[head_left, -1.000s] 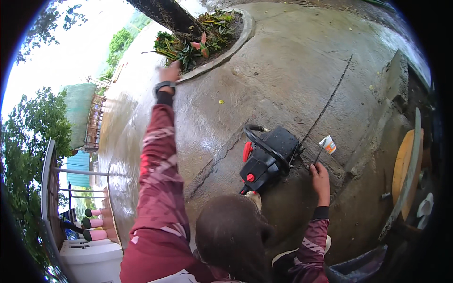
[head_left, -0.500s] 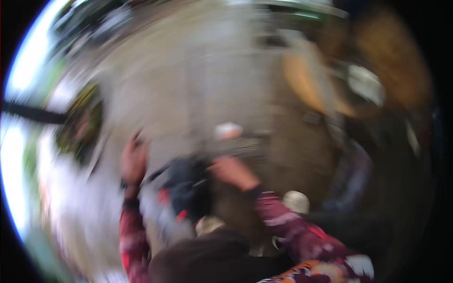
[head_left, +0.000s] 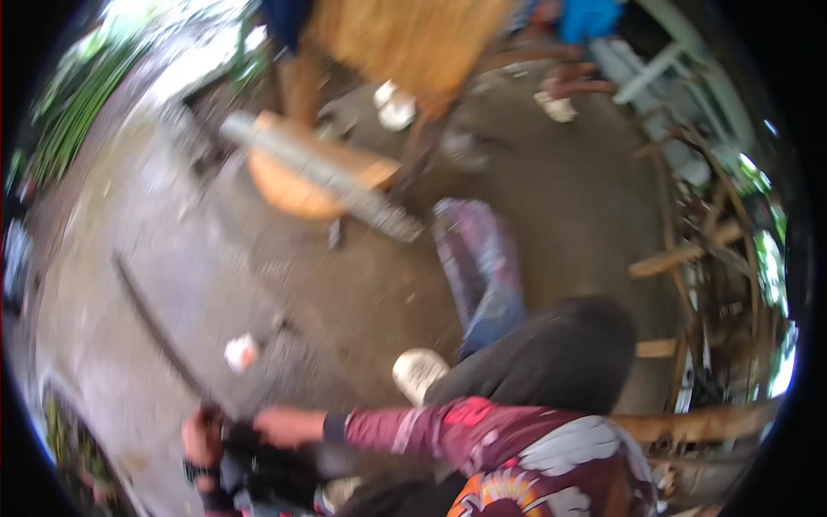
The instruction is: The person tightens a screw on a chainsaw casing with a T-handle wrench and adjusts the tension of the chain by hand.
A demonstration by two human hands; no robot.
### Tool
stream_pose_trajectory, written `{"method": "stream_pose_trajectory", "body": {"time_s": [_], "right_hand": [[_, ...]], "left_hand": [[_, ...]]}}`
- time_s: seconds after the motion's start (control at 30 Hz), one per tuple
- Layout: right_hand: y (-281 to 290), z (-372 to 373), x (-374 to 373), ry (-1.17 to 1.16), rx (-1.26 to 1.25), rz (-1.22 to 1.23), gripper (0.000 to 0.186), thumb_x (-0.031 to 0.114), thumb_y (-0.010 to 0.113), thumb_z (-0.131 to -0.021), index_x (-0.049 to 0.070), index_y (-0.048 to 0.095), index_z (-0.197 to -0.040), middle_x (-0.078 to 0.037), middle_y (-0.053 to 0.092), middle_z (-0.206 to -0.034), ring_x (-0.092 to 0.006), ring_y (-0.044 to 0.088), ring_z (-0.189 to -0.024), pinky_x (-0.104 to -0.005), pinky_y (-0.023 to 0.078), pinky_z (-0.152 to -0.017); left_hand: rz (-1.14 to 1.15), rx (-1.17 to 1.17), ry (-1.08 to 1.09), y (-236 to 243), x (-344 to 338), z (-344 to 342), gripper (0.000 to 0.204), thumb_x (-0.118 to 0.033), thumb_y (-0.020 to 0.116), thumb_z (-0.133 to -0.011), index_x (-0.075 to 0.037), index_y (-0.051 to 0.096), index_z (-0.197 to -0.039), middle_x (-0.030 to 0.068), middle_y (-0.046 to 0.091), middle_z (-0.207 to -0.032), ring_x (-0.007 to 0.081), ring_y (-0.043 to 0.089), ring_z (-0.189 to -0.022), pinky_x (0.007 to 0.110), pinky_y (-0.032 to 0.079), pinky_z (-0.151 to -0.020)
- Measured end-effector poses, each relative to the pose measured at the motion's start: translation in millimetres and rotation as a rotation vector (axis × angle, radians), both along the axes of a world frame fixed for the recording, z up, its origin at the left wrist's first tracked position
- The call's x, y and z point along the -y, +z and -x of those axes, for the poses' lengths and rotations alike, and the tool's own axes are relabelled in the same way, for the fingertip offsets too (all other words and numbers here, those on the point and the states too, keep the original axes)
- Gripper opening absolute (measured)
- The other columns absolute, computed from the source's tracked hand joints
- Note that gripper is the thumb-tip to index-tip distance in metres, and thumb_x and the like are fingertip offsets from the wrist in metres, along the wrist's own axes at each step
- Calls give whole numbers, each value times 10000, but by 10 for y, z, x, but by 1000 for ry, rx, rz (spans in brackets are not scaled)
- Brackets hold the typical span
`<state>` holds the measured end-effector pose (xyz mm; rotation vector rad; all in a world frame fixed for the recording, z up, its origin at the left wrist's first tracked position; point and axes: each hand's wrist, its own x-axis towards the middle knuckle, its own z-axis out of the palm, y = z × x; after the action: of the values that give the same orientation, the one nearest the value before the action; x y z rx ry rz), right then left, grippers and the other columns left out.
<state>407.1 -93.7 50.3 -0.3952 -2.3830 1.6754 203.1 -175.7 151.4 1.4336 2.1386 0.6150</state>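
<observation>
Black machine body (head_left: 276, 461) gripped by both hands: left hand (head_left: 203, 435), right hand (head_left: 284, 426); long bar (head_left: 159, 332) on concrete.

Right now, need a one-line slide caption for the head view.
Both hands, left hand and right hand, on a dark machine low on the wet concrete floor; motion-blurred.

bare concrete floor (head_left: 345, 293) ahead, long dark rod (head_left: 159, 332) crossing left

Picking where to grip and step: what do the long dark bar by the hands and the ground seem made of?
The long dark bar looks like dull metal: thin, rigid, dark grey, though blur leaves it open. The ground looks like bare concrete: grey-brown, mottled, matte. The left hand and right hand meet at the bar's near end.
</observation>
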Motion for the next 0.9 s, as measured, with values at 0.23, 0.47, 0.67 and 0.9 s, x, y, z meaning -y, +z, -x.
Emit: {"method": "stream_pose_trajectory", "body": {"time_s": [0.23,0.47,0.67,0.9], "right_hand": [[79,-42,-252,-18,77,-16,210,130,701,-857,10,624,-1011,-194,653,-992,-396,630,-977,-455,510,-821],[-27,-12,-100,23,10,52,227,106,683,-881,17,589,-1066,-175,637,-1028,-389,612,-1018,-452,495,-854],[-153,62,-65,-62,-39,28,193,100,656,-882,48,582,-1053,-160,624,-1017,-382,608,-1018,-466,499,-857],[-190,155,-14,-43,-74,61,176,66,651,-872,46,571,-1027,-160,619,-1011,-383,608,-1014,-472,499,-849]], "left_hand": [[170,44,-26,360,-300,3,165,-171,716,-853,-34,722,-944,160,723,-862,309,705,-784,379,544,-706],[282,43,-93,611,-236,-121,174,-171,714,-867,-20,715,-953,128,725,-871,257,695,-742,346,542,-694],[344,40,-175,619,-320,-142,157,-167,723,-836,-36,700,-919,145,707,-853,293,698,-746,372,538,-672],[381,0,-280,690,-306,-164,150,-167,723,-816,-33,675,-863,154,691,-808,340,682,-757,415,526,-677]]}}
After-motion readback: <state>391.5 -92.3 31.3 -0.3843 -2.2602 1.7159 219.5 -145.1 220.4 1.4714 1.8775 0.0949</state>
